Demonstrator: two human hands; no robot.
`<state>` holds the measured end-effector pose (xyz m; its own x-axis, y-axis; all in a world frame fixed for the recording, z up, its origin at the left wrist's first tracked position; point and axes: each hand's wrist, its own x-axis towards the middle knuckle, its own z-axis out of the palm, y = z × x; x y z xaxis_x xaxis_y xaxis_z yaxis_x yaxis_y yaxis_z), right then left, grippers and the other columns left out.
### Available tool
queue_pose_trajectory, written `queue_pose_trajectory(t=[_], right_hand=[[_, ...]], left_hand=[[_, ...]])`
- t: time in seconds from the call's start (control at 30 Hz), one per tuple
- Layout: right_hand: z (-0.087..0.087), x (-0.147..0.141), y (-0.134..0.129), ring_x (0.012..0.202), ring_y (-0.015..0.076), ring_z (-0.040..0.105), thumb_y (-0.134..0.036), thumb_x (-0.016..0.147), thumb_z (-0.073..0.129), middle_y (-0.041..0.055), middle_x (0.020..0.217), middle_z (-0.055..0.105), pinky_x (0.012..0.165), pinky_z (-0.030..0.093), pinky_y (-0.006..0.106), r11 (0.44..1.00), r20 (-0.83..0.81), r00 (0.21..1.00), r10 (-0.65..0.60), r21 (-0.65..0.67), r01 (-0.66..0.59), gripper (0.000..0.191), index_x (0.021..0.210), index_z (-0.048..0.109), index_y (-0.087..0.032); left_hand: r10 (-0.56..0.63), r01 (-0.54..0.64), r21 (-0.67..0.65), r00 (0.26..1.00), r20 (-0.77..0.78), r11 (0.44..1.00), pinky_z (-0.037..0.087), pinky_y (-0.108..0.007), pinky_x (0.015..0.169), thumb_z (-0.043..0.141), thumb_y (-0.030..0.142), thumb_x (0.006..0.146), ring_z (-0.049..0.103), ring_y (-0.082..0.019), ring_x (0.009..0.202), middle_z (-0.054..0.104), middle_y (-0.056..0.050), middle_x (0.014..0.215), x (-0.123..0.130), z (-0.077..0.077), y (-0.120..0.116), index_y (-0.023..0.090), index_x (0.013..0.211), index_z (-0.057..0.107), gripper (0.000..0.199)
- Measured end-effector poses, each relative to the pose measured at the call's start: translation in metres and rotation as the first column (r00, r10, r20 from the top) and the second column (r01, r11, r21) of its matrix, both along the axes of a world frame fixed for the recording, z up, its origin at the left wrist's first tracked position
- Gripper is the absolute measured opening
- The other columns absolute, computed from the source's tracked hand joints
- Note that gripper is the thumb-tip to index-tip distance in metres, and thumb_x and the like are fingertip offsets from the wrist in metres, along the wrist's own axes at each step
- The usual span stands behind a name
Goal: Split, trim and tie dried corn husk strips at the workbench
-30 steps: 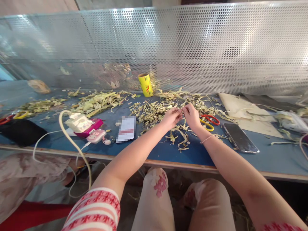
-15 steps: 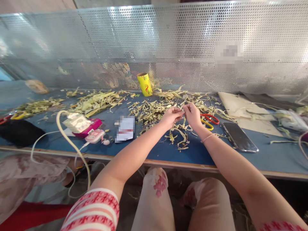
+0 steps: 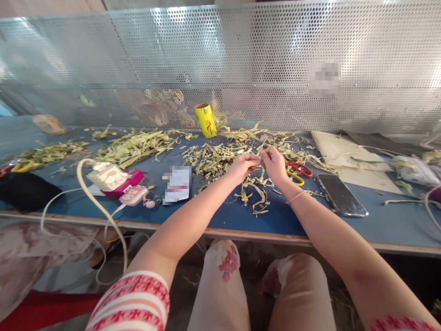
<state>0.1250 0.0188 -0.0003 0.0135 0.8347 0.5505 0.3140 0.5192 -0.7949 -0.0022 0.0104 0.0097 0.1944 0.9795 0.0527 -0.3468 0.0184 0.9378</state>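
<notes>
Right of centre, I see left hand (image 3: 244,167) and right hand (image 3: 274,164) pinched narrow, contents unclear; lax fingers (image 3: 253,162) risk a drop.

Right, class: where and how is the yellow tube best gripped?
Probably round the middle, from the near side: the yellow tube stands on end, its round wall in plain view, the perforated screen rising behind and leaf strips lying to its right.
</notes>
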Motion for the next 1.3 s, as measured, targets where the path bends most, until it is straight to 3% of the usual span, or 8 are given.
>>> queue_pose_trajectory(t=[0.33, 0.5, 0.63, 0.8, 0.97, 1.13, 1.3], right_hand=[[-0.005, -0.003, 0.004, 0.052, 0.0132, 0.042, -0.039, 0.083, 0.052, -0.0044, 0.052, 0.045, 0.054, 0.036, 0.029, 1.000, -0.092, 0.996, -0.015, -0.018, 0.013, 0.022, 0.069, 0.043, -0.024], [-0.005, -0.003, 0.005, 0.047, 0.0115, 0.040, -0.037, 0.083, 0.052, -0.0067, 0.048, 0.042, 0.052, 0.035, 0.027, 0.999, -0.122, 0.992, 0.005, -0.048, -0.011, 0.022, 0.069, 0.043, -0.024], [-0.004, -0.002, 0.006, 0.050, 0.0109, 0.040, -0.036, 0.082, 0.053, -0.0067, 0.048, 0.044, 0.052, 0.033, 0.026, 1.000, -0.066, 0.998, 0.006, -0.027, -0.008, 0.021, 0.068, 0.044, -0.023], [-0.002, -0.003, 0.002, 0.046, 0.0102, 0.039, -0.035, 0.084, 0.052, -0.0075, 0.046, 0.043, 0.051, 0.032, 0.025, 0.999, -0.057, 0.998, 0.019, -0.029, -0.021, 0.021, 0.069, 0.045, -0.022], [-0.001, -0.006, -0.001, 0.043, 0.0098, 0.040, -0.031, 0.084, 0.052, -0.0080, 0.044, 0.044, 0.049, 0.033, 0.026, 0.998, -0.082, 0.996, 0.041, -0.051, -0.045, 0.020, 0.068, 0.044, -0.023], [-0.001, -0.010, 0.002, 0.041, 0.0094, 0.040, -0.028, 0.083, 0.052, -0.0088, 0.044, 0.043, 0.048, 0.033, 0.025, 0.996, -0.135, 0.988, 0.073, -0.047, -0.080, 0.019, 0.068, 0.043, -0.023], [-0.003, -0.012, 0.003, 0.040, 0.0098, 0.039, -0.031, 0.084, 0.052, -0.0091, 0.043, 0.042, 0.047, 0.033, 0.025, 0.992, -0.147, 0.984, 0.097, -0.060, -0.107, 0.020, 0.068, 0.041, -0.024]], left_hand=[[-0.003, 0.003, -0.009, 1.000, -0.010, 1.000, 0.032, -0.020, 0.048, 0.063, -0.002, 0.059, 0.044, -0.004, 0.042, 0.054, 0.004, 0.049, 0.001, 0.003, 0.000, 0.012, 0.059, 0.059, 0.014], [-0.014, 0.016, 0.021, 0.998, -0.054, 1.000, 0.034, -0.020, 0.050, 0.067, 0.002, 0.061, 0.046, -0.004, 0.046, 0.055, 0.004, 0.055, 0.001, 0.000, 0.001, 0.012, 0.064, 0.059, 0.014], [0.005, 0.008, 0.105, 0.992, -0.123, 0.994, 0.037, -0.020, 0.052, 0.071, 0.019, 0.070, 0.047, -0.005, 0.047, 0.053, 0.004, 0.055, 0.001, -0.006, 0.003, 0.014, 0.065, 0.057, 0.016], [0.106, -0.025, 0.307, 0.963, -0.249, 0.951, 0.036, -0.022, 0.051, 0.061, 0.047, 0.082, 0.047, -0.007, 0.047, 0.051, 0.003, 0.055, -0.003, -0.014, 0.009, 0.016, 0.061, 0.050, 0.038], [0.266, -0.060, 0.478, 0.888, -0.376, 0.876, 0.035, -0.023, 0.050, 0.054, 0.049, 0.086, 0.046, -0.009, 0.046, 0.048, 0.003, 0.049, -0.006, -0.013, 0.009, 0.017, 0.058, 0.049, 0.042], [0.299, -0.150, 0.423, 0.902, -0.312, 0.894, 0.036, -0.023, 0.050, 0.055, 0.045, 0.087, 0.047, -0.009, 0.045, 0.050, 0.002, 0.049, -0.002, -0.008, 0.004, 0.017, 0.058, 0.049, 0.040], [0.324, -0.197, 0.394, 0.901, -0.288, 0.898, 0.039, -0.024, 0.052, 0.051, 0.042, 0.090, 0.049, -0.011, 0.048, 0.050, 0.002, 0.050, 0.001, -0.012, 0.004, 0.018, 0.059, 0.048, 0.039]])
